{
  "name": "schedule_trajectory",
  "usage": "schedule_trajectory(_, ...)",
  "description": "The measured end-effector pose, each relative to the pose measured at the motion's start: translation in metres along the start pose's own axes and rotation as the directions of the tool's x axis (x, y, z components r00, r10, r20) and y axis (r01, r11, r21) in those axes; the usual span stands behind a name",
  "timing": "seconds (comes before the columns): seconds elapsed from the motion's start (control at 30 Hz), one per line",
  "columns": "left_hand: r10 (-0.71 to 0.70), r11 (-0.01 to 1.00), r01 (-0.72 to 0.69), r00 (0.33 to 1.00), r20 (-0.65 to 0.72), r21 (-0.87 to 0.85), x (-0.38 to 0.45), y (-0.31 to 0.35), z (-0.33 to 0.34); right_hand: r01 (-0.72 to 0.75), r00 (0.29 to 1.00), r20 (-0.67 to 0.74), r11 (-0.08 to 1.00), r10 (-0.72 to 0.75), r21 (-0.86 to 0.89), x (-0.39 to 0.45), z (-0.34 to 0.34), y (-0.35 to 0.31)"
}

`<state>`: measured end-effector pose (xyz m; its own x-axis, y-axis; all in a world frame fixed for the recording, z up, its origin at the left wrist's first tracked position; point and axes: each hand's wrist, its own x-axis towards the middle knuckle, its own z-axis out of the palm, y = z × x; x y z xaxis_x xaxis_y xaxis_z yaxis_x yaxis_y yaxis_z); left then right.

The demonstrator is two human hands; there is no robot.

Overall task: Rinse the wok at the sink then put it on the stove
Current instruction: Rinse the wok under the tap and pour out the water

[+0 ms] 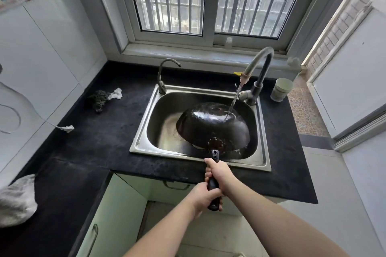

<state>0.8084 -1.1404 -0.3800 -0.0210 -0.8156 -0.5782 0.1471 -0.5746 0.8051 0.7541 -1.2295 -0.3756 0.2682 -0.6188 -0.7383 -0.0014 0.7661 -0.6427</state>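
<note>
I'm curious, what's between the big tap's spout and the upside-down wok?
Only a thin stream of water falls from the big tap onto the wok, as the head view shows.

barred window [211, 0] | black countertop [100, 131] | white tiled wall [41, 48] | daylight

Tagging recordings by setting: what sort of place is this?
A home kitchen, most likely: a steel sink set in a dark countertop under a window, with a wok under the running tap.
</note>
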Motion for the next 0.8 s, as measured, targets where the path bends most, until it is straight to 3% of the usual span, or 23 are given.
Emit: schedule_trajectory(0.8,0.016,0.998,-0.017,1.000,0.010,0.065,0.018,-0.007,-0.004,0.016,1.000,-0.012,1.000,-0.016,-0.016,0.018,-0.006,0.002)
